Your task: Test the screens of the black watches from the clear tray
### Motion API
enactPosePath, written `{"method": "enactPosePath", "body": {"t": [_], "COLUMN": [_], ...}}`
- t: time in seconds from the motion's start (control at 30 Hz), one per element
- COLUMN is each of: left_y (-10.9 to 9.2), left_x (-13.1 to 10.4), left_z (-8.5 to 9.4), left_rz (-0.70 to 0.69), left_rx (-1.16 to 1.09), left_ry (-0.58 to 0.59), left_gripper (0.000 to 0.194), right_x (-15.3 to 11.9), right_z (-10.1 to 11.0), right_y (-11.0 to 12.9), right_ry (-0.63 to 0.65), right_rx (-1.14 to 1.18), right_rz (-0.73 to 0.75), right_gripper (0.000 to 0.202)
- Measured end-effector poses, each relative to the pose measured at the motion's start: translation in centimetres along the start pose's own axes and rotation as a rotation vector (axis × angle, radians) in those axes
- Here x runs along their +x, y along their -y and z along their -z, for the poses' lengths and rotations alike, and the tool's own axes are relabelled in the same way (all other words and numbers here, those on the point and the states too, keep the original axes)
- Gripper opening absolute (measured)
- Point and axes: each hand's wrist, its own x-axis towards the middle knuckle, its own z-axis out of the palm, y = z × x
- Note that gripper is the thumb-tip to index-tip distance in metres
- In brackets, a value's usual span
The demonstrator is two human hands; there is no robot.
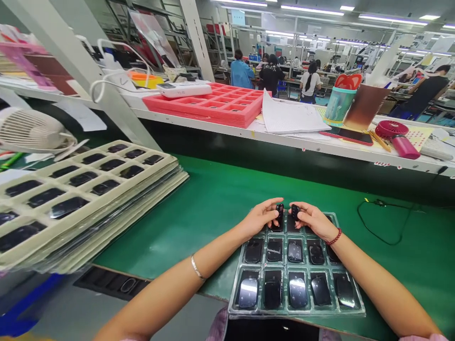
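My left hand (262,218) pinches a small glossy black rounded piece (279,211) between thumb and fingers. A similar black piece (295,212) is gripped by my right hand (313,219), close beside the first. Both hands are above the far row of a clear plastic tray (296,315). Black rounded pieces, such as this one (295,250), lie one to a compartment in the nearer rows. The exact kind of these pieces cannot be made out. My hands and forearms cover part of the far row.
Stacked cream trays (156,177) with dark pieces stand at left, near a white fan (31,130). A shelf holds a red foam tray (213,116), papers (291,116), a cup (366,104) and a small pink fan (398,137). A black cable (401,237) lies right.
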Motion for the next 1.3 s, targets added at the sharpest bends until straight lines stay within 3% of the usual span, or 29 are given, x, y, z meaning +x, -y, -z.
{"method": "enactPosePath", "body": {"t": [0.5,1.3], "left_y": [0.13,-0.02], "left_x": [-0.12,-0.29], "left_z": [-0.11,-0.32], "left_rz": [-0.029,-0.026], "left_rx": [0.008,0.003], "left_ry": [0.066,0.058], "left_gripper": [0.049,0.047], "right_x": [-0.14,-0.21], "right_z": [-0.39,-0.36], "right_y": [0.54,0.56], "right_ry": [0.094,0.117], "right_rx": [-0.21,-0.24], "right_rz": [0.058,0.073], "right_gripper": [0.043,0.047]}}
